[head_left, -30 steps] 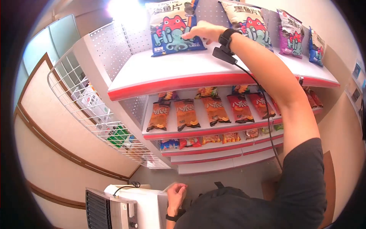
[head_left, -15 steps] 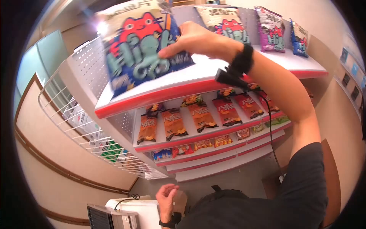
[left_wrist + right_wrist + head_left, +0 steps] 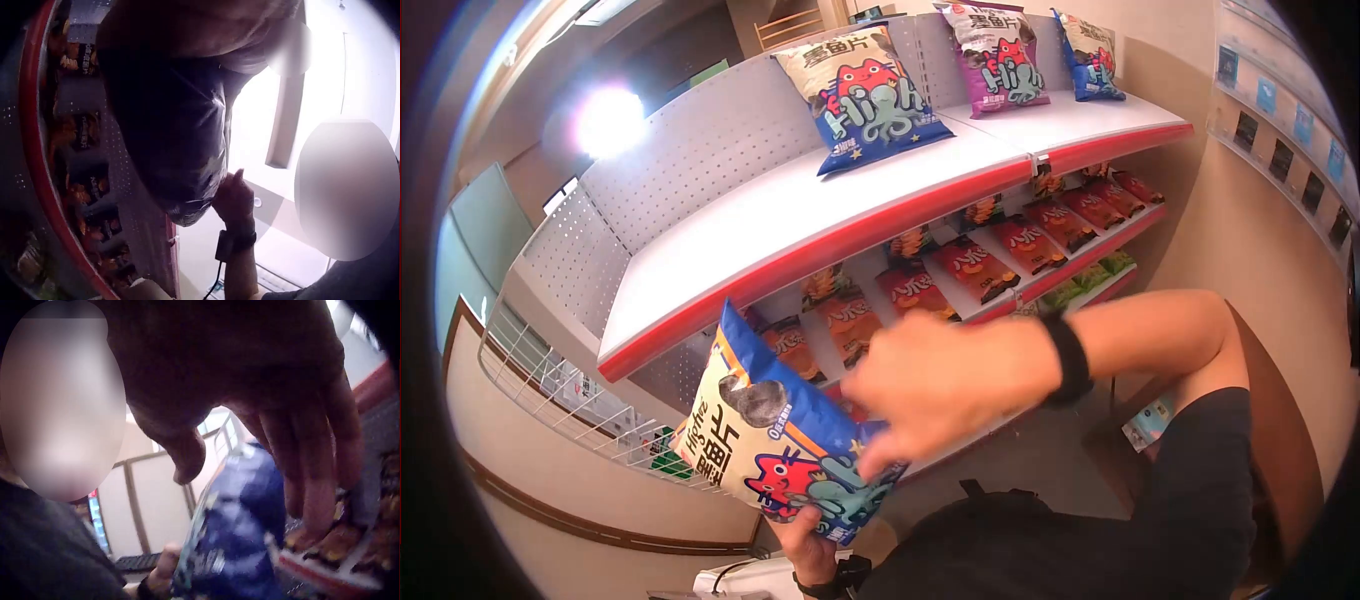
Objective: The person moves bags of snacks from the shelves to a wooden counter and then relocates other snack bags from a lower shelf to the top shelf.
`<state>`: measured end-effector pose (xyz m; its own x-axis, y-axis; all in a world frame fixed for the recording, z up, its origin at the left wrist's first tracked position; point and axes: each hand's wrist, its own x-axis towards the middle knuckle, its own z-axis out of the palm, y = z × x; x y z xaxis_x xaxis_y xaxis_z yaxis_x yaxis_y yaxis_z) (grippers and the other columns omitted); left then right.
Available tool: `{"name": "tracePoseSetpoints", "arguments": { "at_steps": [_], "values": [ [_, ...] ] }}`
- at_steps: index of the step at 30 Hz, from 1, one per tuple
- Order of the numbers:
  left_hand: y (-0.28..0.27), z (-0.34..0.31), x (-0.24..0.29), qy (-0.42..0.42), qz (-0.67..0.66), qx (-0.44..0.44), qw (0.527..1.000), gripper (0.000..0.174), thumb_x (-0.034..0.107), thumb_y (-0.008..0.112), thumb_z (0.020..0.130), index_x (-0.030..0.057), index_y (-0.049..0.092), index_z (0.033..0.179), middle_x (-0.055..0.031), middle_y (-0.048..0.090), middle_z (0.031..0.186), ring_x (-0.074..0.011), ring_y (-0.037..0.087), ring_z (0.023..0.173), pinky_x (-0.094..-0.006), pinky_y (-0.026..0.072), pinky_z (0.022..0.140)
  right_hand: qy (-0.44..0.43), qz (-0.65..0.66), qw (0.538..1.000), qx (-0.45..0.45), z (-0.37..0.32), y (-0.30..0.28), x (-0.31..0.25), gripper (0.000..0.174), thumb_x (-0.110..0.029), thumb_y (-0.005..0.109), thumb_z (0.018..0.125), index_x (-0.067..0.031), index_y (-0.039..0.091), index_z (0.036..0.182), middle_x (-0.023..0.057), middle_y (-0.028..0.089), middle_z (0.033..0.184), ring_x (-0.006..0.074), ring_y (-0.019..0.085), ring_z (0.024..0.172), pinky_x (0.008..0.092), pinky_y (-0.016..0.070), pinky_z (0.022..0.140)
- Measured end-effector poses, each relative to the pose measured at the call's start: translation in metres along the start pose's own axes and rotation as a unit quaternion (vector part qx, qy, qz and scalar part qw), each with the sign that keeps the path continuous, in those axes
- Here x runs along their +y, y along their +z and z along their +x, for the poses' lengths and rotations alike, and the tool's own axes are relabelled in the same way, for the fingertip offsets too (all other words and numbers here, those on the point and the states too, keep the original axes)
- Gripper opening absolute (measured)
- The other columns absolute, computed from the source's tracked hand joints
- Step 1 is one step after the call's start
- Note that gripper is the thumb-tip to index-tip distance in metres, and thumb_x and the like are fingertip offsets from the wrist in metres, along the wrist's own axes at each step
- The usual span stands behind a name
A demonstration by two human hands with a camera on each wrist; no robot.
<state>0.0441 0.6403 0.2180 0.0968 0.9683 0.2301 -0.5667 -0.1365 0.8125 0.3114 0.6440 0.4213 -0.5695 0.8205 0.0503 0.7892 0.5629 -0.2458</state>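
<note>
A blue and cream snack bag [image 3: 785,430] hangs tilted in front of the shelves. My left hand [image 3: 805,545] grips its lower edge, thumb on the printed front, other fingers mostly hidden behind. Beside the bag's right edge is my right hand [image 3: 960,380], blurred. The right wrist view shows this hand [image 3: 250,381] with thumb and fingers spread apart, a gap between thumb and bag [image 3: 244,519]. Seen from the left wrist, the bag [image 3: 169,137] fills the middle below my left hand [image 3: 194,25], dark and close.
On the white top shelf [image 3: 730,230] stand a blue and cream bag [image 3: 870,100], a purple bag [image 3: 1000,65] and a smaller blue one [image 3: 1090,60]. Red and orange packets [image 3: 975,268] lie on the tier below. A wire rack [image 3: 550,385] is at the left, a wall display [image 3: 1280,130] at the right.
The left bag has come off the top shelf, down toward my body, and turned sideways. My left hand has taken hold of it; my right hand has moved down and its grip has loosened.
</note>
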Motion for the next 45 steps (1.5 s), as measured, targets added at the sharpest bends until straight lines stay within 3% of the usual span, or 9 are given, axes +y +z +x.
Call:
{"name": "tracePoseSetpoints", "arguments": {
  "at_steps": [7, 12, 13, 17, 20, 24, 35, 41, 45],
  "values": [
    [-0.016, -0.028, 0.006, -0.001, 0.041, 0.041, 0.998, 0.089, 0.009, 0.074, 0.070, -0.0003, 0.036, 0.150, -0.0164, 0.055, 0.138, -0.0321, 0.056, 0.125, -0.0439, 0.0420, 0.111, 0.187, -0.034, 0.876, 0.444, 0.014, -0.124, 0.180, 0.062, -0.050, 0.082, 0.072, 0.0059, 0.073, 0.096, 0.0242, 0.072, 0.088, 0.0335, 0.071, 0.087, 0.0397, 0.0542, 0.080],
    [-0.051, -0.051, -0.001, 0.023, 0.040, 0.054, 0.997, 0.097, 0.009, 0.077, 0.063, 0.0002, 0.035, 0.149, -0.0183, 0.056, 0.135, -0.0327, 0.059, 0.121, -0.0439, 0.0456, 0.108, 0.291, 0.142, 0.904, 0.277, 0.031, -0.137, 0.275, 0.063, -0.049, 0.084, 0.073, 0.0086, 0.069, 0.093, 0.0183, 0.067, 0.093, 0.0296, 0.065, 0.083, 0.0428, 0.0542, 0.076],
    [-0.054, -0.062, 0.017, -0.078, 0.142, 0.006, 0.987, 0.068, 0.019, 0.072, 0.080, -0.0003, 0.047, 0.140, -0.0161, 0.061, 0.127, -0.0259, 0.062, 0.110, -0.0394, 0.0492, 0.099, 0.306, 0.129, 0.895, 0.298, 0.036, -0.132, 0.279, 0.060, -0.045, 0.086, 0.072, 0.0090, 0.067, 0.090, 0.0172, 0.065, 0.091, 0.0289, 0.064, 0.077, 0.0428, 0.0543, 0.071],
    [-0.045, -0.086, 0.012, -0.059, 0.085, 0.057, 0.993, 0.057, 0.013, 0.063, 0.084, -0.0029, 0.049, 0.137, -0.0173, 0.058, 0.131, -0.0269, 0.059, 0.115, -0.0388, 0.0467, 0.101, 0.326, 0.114, 0.901, 0.263, 0.045, -0.141, 0.291, 0.050, -0.031, 0.091, 0.069, 0.0083, 0.062, 0.083, 0.0167, 0.063, 0.084, 0.0251, 0.064, 0.063, 0.0389, 0.0530, 0.054],
    [-0.061, -0.103, 0.001, 0.047, 0.272, 0.039, 0.960, 0.061, 0.014, 0.062, 0.085, -0.0019, 0.045, 0.142, -0.0186, 0.053, 0.138, -0.0293, 0.054, 0.124, -0.0424, 0.0423, 0.107, 0.314, 0.074, 0.898, 0.300, 0.045, -0.139, 0.267, 0.045, -0.029, 0.091, 0.068, 0.0059, 0.064, 0.078, 0.0140, 0.064, 0.074, 0.0231, 0.063, 0.060, 0.0388, 0.0502, 0.052],
    [-0.044, -0.094, 0.018, -0.090, 0.053, 0.055, 0.993, 0.066, 0.012, 0.059, 0.083, 0.0003, 0.041, 0.145, -0.0174, 0.051, 0.140, -0.0298, 0.051, 0.128, -0.0433, 0.0387, 0.110, 0.265, 0.023, 0.896, 0.356, 0.040, -0.134, 0.242, 0.030, -0.021, 0.088, 0.072, 0.0038, 0.072, 0.071, 0.0038, 0.062, 0.060, 0.0122, 0.053, 0.056, 0.0307, 0.0412, 0.053],
    [-0.052, -0.046, -0.008, -0.209, 0.091, -0.120, 0.966, 0.078, 0.008, 0.069, 0.072, -0.0010, 0.041, 0.143, -0.0180, 0.057, 0.131, -0.0305, 0.058, 0.120, -0.0415, 0.0446, 0.106, 0.134, 0.134, 0.778, 0.599, -0.151, -0.111, 0.116, 0.016, -0.014, 0.084, 0.082, 0.0006, 0.079, 0.087, -0.0001, 0.071, 0.072, 0.0055, 0.058, 0.066, 0.0246, 0.0473, 0.062],
    [-0.016, -0.038, -0.039, -0.278, 0.056, -0.213, 0.935, 0.097, 0.009, 0.078, 0.061, -0.0006, 0.034, 0.146, -0.0181, 0.059, 0.127, -0.0311, 0.062, 0.115, -0.0420, 0.0502, 0.102, 0.361, 0.046, 0.695, 0.620, -0.348, -0.009, 0.013, 0.022, -0.013, 0.073, 0.091, 0.0058, 0.076, 0.102, 0.0060, 0.074, 0.090, 0.0105, 0.065, 0.080, 0.0260, 0.0511, 0.075],
    [0.023, -0.041, -0.066, -0.346, 0.061, -0.325, 0.878, 0.089, 0.006, 0.075, 0.062, -0.0030, 0.038, 0.142, -0.0171, 0.062, 0.123, -0.0280, 0.066, 0.107, -0.0374, 0.0533, 0.096, 0.524, 0.015, 0.525, 0.671, -0.486, 0.101, -0.012, 0.014, -0.011, 0.076, 0.087, 0.0031, 0.077, 0.083, -0.0007, 0.068, 0.070, 0.0057, 0.055, 0.063, 0.0264, 0.0432, 0.057]
  ]
}}
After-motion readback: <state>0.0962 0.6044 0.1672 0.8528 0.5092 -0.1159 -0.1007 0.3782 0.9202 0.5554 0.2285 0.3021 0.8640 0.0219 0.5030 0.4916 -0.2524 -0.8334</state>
